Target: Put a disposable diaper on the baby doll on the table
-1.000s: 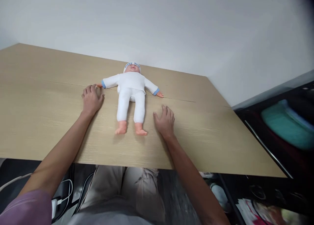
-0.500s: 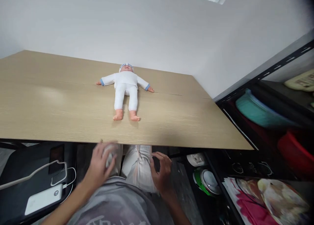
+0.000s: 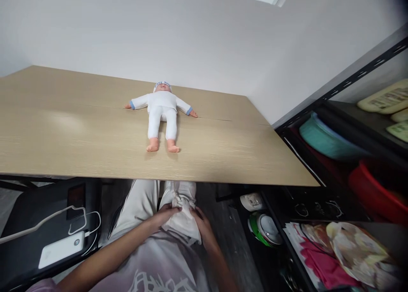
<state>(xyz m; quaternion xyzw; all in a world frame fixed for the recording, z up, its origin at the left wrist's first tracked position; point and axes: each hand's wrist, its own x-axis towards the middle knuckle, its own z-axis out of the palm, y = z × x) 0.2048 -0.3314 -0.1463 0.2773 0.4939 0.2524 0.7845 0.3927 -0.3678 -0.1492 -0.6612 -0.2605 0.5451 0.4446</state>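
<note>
On my lap lies a white cloth bag [image 3: 182,225], its upper part gathered and wrinkled. My left hand [image 3: 165,214] grips it from the left side, fingers curled at the cloth. From the right, my right hand [image 3: 200,219] holds the bag's other edge, with its fingertips partly hidden. Beyond both hands, a baby doll [image 3: 162,109] in a white suit with blue cuffs and a white printed headband lies on its back on the wooden table [image 3: 79,151]. Its arms are spread and its bare feet point toward me.
At left, a black chair [image 3: 19,215] bears a white power bank [image 3: 61,250] with a cable and a dark phone [image 3: 75,200]. A black shelf at right holds a teal basin [image 3: 328,137], a red basin [image 3: 376,194] and bottles [image 3: 384,97]. A wall stands behind the table.
My left hand has come down and right from near the table edge onto the bag. My right hand has closed on the bag's right side. The doll lies as before; the view has shifted slightly.
</note>
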